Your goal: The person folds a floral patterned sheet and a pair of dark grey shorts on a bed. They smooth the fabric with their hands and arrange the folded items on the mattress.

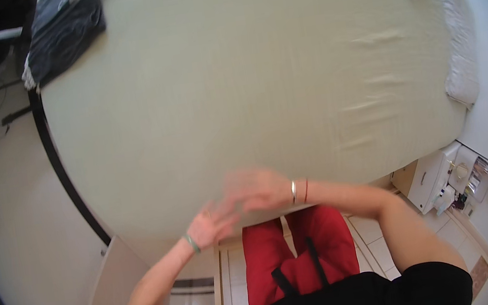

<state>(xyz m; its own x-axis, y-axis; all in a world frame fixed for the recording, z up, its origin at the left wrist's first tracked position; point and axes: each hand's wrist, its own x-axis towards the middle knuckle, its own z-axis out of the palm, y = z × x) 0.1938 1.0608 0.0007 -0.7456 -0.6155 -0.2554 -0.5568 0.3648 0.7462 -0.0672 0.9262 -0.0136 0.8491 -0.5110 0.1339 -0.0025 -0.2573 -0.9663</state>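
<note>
**Bed sheet under two blurred hands**

Bed sheet [247, 89], pale green, is lying smooth across the mattress, stretching away ahead of both hands at its near edge. Right hand [258, 189] is reaching flat over it, nearer; left hand [210, 224] is hovering just off the edge, fingers apart, holding nothing.

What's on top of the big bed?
On the bed, under its pale green sheet, lie a dark cloth at the far left corner and white pillows along the right edge. Both hands hover over the near edge. What is beneath the cloth is hidden.
</note>
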